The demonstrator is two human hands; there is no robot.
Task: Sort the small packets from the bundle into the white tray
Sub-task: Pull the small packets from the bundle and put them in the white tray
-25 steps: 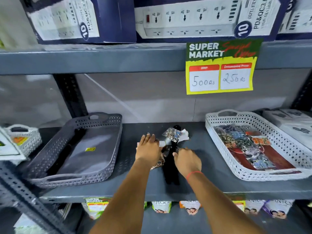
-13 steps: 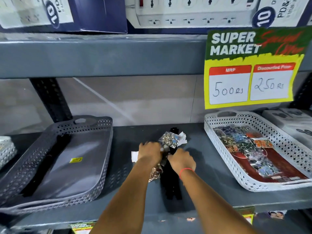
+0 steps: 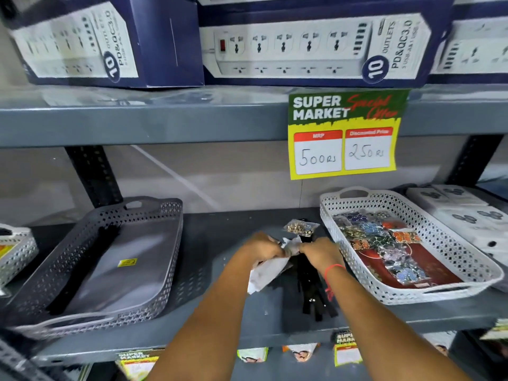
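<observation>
Shelf: a grey metal shelf (image 3: 220, 320) is carrying everything here, with dark blue power-strip boxes (image 3: 313, 48) sitting on the level above.
Price sign: a green and yellow paper sign (image 3: 345, 133) is hanging from the upper shelf edge, reading 500 and 250.
Grey tray: a grey perforated plastic tray (image 3: 165, 259) is sitting at the left of the shelf, well apart from the hands, with a dark strip lying inside.
White tray: a white perforated plastic tray (image 3: 338, 224) is sitting at the right, just beside the right hand, already holding many small clear packets of coloured trinkets (image 3: 382, 240).
Bundle: a black strip bundle with packets attached (image 3: 310, 295) is lying on the shelf between the two trays, running out below and between the hands.
Left hand (image 3: 264, 247): its grip is closing on a white crumpled packet (image 3: 265, 273), which is hanging below the fingers.
Right hand (image 3: 320, 253): its grip is pinching narrowly on the bundle's top, fingertips meeting the left hand's.
Loose packet: a small clear packet of gold-coloured pieces (image 3: 299, 227) is lying just beyond both hands, untouched by either grip.
</observation>
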